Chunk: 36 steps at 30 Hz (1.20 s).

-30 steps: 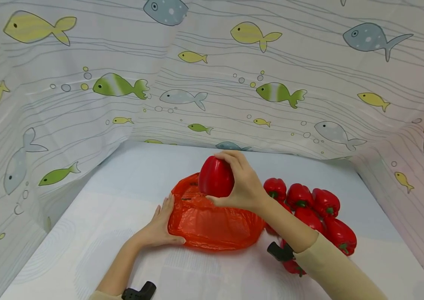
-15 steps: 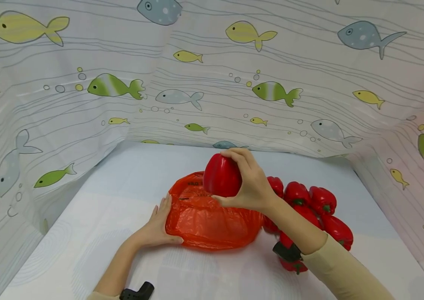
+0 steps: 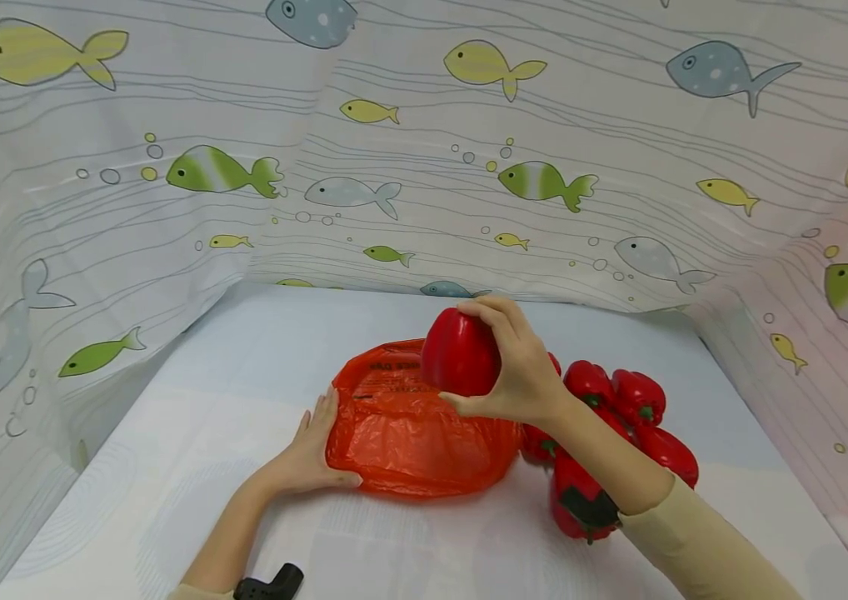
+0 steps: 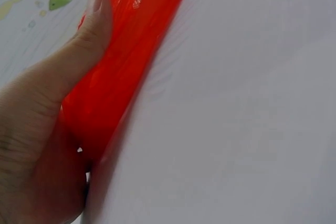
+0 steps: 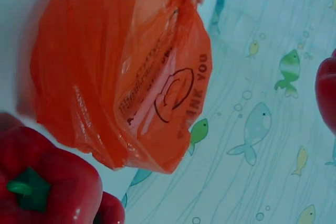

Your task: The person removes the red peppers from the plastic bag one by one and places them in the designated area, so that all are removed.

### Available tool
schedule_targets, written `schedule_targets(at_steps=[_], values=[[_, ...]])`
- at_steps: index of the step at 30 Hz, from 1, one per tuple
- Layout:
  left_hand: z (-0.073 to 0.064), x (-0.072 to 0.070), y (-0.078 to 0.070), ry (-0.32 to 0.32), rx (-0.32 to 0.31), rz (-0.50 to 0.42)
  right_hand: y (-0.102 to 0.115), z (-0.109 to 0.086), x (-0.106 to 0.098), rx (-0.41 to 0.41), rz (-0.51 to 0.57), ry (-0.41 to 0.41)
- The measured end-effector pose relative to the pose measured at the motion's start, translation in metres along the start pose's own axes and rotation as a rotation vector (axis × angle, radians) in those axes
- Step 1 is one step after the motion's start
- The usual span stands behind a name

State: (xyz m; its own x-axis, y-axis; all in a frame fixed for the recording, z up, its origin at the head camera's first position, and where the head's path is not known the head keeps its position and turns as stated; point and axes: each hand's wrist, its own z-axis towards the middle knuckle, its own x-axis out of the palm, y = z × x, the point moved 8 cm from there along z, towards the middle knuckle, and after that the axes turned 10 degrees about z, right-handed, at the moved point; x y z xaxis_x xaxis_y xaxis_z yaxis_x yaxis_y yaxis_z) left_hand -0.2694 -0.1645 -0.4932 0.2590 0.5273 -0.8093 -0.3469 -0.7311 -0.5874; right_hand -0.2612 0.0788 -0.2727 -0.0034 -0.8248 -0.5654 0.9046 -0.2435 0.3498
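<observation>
My right hand (image 3: 517, 367) grips a red bell pepper (image 3: 457, 354) between thumb and fingers, raised over the back right part of an orange plastic bag (image 3: 424, 490). The bag stands with its mouth spread wide, and dark print shows on its wall (image 5: 173, 93) in the right wrist view. At the bag's left side my left hand (image 3: 311, 450) rests with fingers extended along the outside. Its thumb (image 4: 86, 38) lies against the orange plastic in the left wrist view. The right hand itself is outside the right wrist view.
Several red bell peppers (image 3: 637, 396) lie grouped on the white table (image 3: 424, 550) to the bag's right, partly hidden by the right forearm. One pepper (image 5: 58, 182) shows its green stem close up. A fish-patterned curtain (image 3: 394, 150) encloses the back and sides.
The right hand has moved right with the bell pepper, relative to the bag. The left hand stays at the bag's side. The head view has shifted slightly.
</observation>
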Motion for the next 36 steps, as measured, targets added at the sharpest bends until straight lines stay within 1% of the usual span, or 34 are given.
schedule_targets(at_steps=[5, 12, 18, 27, 32, 36], values=[[0.000, 0.001, 0.000, 0.000, 0.001, -0.001, -0.001, -0.004, -0.006, 0.021, -0.011, -0.003], [0.000, 0.001, 0.000, -0.010, 0.008, -0.009, -0.001, -0.009, -0.014, 0.024, -0.020, -0.006], [0.000, 0.002, 0.000, 0.000, -0.003, -0.014, -0.001, -0.012, -0.021, 0.028, -0.025, -0.011], [0.000, -0.003, 0.002, -0.005, 0.002, -0.003, 0.001, -0.017, -0.029, 0.032, -0.034, -0.023], [0.001, -0.002, 0.002, -0.004, 0.010, -0.004, 0.002, -0.023, -0.038, 0.045, -0.045, -0.031], [0.002, -0.001, 0.003, -0.005, 0.011, -0.008, 0.002, -0.031, -0.046, 0.066, -0.074, -0.034]])
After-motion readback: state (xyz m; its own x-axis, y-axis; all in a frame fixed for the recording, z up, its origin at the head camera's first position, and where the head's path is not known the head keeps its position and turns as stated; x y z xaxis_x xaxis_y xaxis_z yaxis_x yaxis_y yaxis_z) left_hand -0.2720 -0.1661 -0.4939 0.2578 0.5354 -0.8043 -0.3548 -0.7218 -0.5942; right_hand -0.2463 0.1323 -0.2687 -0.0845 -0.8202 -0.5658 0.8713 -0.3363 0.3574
